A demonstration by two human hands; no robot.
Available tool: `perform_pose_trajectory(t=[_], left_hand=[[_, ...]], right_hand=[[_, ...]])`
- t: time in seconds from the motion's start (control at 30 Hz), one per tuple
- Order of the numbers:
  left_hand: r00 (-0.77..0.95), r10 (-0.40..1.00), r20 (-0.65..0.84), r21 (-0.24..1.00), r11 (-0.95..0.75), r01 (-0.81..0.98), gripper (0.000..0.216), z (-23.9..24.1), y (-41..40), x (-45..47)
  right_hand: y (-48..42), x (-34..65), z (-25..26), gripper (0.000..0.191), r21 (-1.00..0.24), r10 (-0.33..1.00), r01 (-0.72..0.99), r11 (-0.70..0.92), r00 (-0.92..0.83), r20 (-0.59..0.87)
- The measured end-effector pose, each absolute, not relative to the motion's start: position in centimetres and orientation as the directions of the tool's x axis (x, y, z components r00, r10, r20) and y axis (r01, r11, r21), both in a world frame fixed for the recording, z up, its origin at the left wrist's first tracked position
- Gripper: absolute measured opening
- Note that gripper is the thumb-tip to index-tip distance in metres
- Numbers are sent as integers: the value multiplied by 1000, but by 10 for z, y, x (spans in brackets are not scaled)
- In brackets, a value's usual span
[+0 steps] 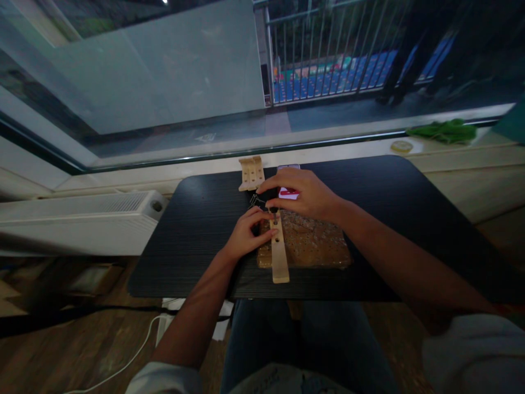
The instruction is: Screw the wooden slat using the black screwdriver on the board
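A pale wooden strip (280,265) with holes along it lies across a brown block wrapped in clear film (315,241). My left hand (246,232) has its thumb and fingers pressed against the strip's left side and top, holding it at the upper half. Above the strip's far end is my right hand (305,192), its fingers closed around a small black-handled screwdriver (274,209). The tool's thin shaft points down at a hole in the strip; its tip is too small to make out. Just beyond my left hand sit several thin metal screws (255,201) on something black.
More pale wooden pieces with holes (251,173) lie at the far edge of the black table (197,235). A phone with a lit screen (289,192) is partly behind my right hand. The window sill bears a green bundle (445,131) and a yellow tape roll (401,146). A radiator (77,221) stands left.
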State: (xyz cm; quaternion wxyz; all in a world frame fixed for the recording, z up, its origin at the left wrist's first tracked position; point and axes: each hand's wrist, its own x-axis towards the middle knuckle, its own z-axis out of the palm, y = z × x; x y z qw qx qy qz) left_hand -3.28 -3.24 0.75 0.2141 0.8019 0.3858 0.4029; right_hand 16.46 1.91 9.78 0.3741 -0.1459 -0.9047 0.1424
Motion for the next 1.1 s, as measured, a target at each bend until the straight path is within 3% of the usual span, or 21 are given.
perform_pose_trajectory(t=[0.33,1.1], left_hand=[[388,795,466,659,-605,447,28,8,-33,-34],[381,799,465,669,-599,441,28,7,-33,-33]], right_hand=[[20,182,113,38,-387,335,136,912,-792,510],[20,179,114,34,-578,441,126,806,-780,444]])
